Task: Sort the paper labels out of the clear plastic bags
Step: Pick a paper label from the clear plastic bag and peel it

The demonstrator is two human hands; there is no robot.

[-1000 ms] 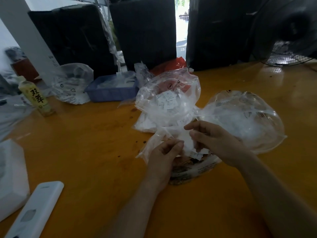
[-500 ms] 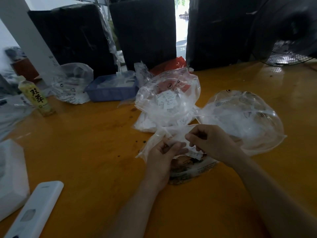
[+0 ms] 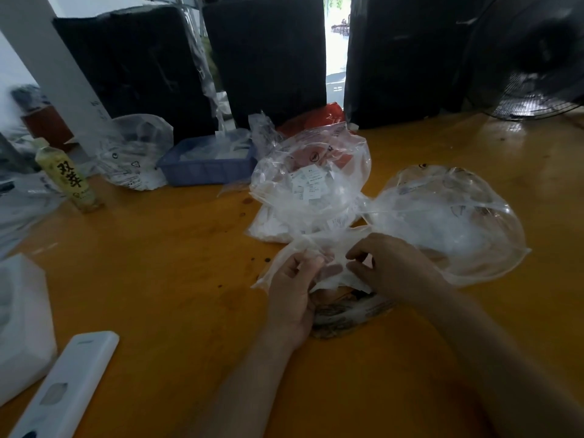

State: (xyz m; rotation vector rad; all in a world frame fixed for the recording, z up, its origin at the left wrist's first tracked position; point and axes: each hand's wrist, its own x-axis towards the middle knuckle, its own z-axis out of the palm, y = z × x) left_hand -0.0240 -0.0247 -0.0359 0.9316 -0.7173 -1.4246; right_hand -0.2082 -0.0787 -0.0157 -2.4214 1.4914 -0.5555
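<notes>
Both hands are working a small clear plastic bag just above the yellow desk: the left hand is pinching its crumpled edge with curled fingers, and the right hand is nipping it between thumb and fingertips. Behind them, a puffed bag holding paper labels is sitting beside a larger clear bag.

A packing or sorting workroom: an orange worktable strewn with clear bags of labels, a blue bin, black-wrapped bales stacked behind, a fan, and a doorway open to daylight.
</notes>
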